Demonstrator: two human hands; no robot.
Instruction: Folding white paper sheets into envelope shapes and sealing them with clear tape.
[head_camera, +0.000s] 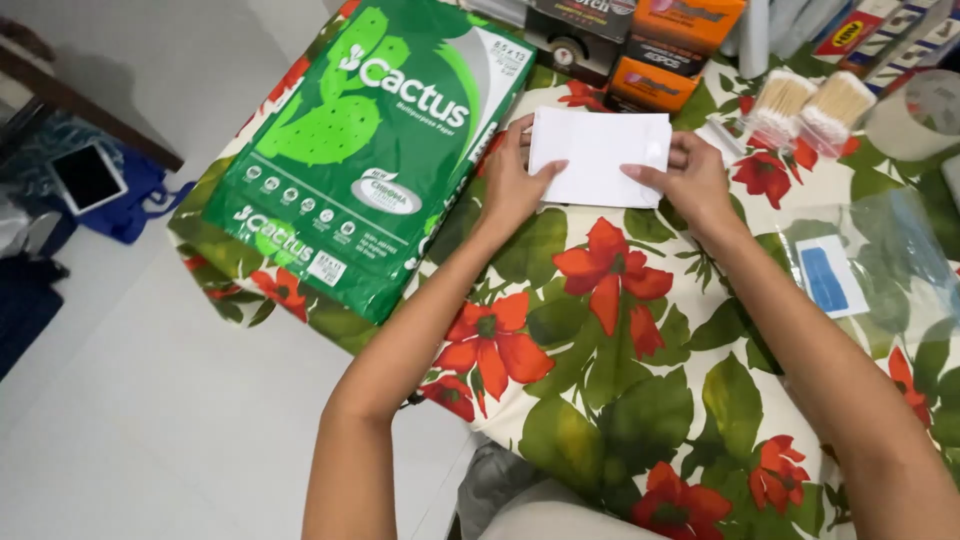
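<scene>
So both hands are working on a folded white sheet of paper (598, 155) that's lying flat on the floral tablecloth (600, 400), toward the far side of the table, just right of the big green ream of paper (360, 150). The left hand (512, 185) is sitting at the sheet's left edge with the thumb laid over the top of the paper and the fingers curled along the side, so it's pinching that edge lightly rather than making a fist. The right hand (692, 180) is doing the mirror image at the right edge, thumb pressing down on the sheet's lower right part, fingers wrapping the side. Can't tell whether the fingers are tucking under the paper or just resting beside it. The green ream is lying tilted with its near corner hanging close to the table edge, and the left wrist is passing just beside it. Past the paper there are orange and dark boxes (660, 45) stacked at the back, and to the right two bundles of cotton swabs (810, 105) are lying near the right hand. Further right a clear plastic bag with a blue and white card (828, 275) is lying on the cloth, well apart from both hands. Down on the floor at left a tablet (88, 175) is resting on a blue bag (140, 200).
</scene>
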